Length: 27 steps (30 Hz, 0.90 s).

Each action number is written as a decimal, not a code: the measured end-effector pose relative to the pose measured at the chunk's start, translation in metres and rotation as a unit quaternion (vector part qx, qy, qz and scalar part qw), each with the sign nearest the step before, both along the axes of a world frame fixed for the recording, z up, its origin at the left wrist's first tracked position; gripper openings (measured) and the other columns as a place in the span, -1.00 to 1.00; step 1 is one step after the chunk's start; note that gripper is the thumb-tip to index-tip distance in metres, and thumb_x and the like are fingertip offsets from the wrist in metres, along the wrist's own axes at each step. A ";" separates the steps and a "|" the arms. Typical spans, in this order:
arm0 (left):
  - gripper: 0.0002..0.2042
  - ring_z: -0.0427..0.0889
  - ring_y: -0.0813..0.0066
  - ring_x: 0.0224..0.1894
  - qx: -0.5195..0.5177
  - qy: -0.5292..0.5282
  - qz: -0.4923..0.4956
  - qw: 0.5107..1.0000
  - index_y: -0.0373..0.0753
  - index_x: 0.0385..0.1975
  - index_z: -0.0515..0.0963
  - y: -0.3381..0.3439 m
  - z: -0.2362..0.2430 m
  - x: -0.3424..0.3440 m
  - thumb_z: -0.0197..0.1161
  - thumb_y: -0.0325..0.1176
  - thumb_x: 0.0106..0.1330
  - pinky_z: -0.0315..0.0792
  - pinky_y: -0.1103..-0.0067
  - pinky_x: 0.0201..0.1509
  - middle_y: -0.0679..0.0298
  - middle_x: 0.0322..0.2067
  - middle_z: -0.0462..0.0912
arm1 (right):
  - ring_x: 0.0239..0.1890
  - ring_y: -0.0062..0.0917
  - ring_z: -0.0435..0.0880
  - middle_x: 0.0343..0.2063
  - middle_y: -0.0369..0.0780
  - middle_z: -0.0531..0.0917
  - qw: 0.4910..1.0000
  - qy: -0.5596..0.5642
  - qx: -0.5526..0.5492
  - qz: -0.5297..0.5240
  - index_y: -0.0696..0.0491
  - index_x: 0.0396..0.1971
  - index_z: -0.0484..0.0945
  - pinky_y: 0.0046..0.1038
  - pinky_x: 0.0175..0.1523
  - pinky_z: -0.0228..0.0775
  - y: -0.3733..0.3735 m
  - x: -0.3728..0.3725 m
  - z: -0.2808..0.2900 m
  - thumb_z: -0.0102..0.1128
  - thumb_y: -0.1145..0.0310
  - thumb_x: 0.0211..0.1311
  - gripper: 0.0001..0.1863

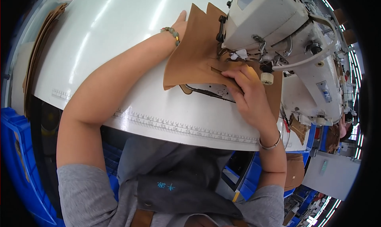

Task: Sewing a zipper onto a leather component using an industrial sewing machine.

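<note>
At the white sewing bench (119, 40), with its printed ruler strip along the near edge, a flat tan piece of leather-like material (194, 56) lies under the head of the white industrial sewing machine (278, 28). The left hand (180, 26), a beaded bracelet at its wrist, lies flat on the far left edge of the piece, fingers together and pressing down rather than gripping. The right hand (246, 88) sits just before the needle area, fingers (234, 74) bunched close and pinning a folded seam to the plate; a thin metal bangle (270, 144) circles that wrist.

The main risk, as I judge it, is those right fingertips: they rest very near the presser foot, and a small slip forward could bring them under the needle. The fold could also creep loose if pressure eases, giving a crooked seam. A stack of tan pieces (37, 52) waits at the bench's left edge.
</note>
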State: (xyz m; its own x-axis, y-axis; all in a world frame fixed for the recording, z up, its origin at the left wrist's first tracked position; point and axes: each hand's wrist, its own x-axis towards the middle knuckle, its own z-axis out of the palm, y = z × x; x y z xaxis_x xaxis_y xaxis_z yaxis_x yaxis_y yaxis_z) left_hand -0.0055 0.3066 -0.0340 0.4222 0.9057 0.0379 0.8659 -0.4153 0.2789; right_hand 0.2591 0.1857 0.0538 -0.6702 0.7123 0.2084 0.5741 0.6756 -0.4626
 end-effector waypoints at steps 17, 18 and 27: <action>-0.35 0.11 0.19 0.61 0.003 0.004 -0.016 1.000 0.11 0.53 0.28 0.005 -0.002 -0.006 0.11 0.15 0.47 -0.12 -0.22 0.56 0.28 0.54 0.29 | -0.20 -0.13 0.72 -0.03 -0.12 0.64 1.000 -0.025 -0.011 0.001 0.18 0.00 0.64 -0.19 -0.04 0.52 -0.007 0.001 0.003 0.26 0.41 0.32 -0.70; -0.35 0.11 0.19 0.61 0.010 -0.011 -0.016 1.000 0.10 0.52 0.29 0.006 -0.005 -0.007 0.11 0.14 0.47 -0.10 -0.21 0.57 0.27 0.54 0.28 | -0.20 -0.13 0.72 -0.03 -0.12 0.64 1.000 -0.019 -0.009 0.006 0.18 0.00 0.64 -0.19 -0.04 0.52 -0.008 0.002 0.002 0.26 0.41 0.32 -0.70; -0.57 0.59 0.12 0.23 0.229 -0.012 0.098 0.968 -0.22 0.21 0.58 -0.023 0.020 -0.038 0.32 -0.28 0.35 0.53 0.30 0.29 0.19 0.23 0.63 | 0.40 0.01 0.42 0.34 0.07 0.46 0.988 -0.096 0.102 0.063 0.23 0.31 0.48 -0.05 0.45 0.29 -0.023 0.007 -0.015 0.40 -0.22 0.19 -0.09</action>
State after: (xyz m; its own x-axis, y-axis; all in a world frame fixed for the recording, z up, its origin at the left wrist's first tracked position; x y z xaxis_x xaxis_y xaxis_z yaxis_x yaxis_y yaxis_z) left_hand -0.0440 0.2832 -0.0142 0.2378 0.8542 0.4624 0.9360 -0.3288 0.1259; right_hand 0.2662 0.1629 0.0387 -0.7918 0.5774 0.1989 0.5439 0.8149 -0.2006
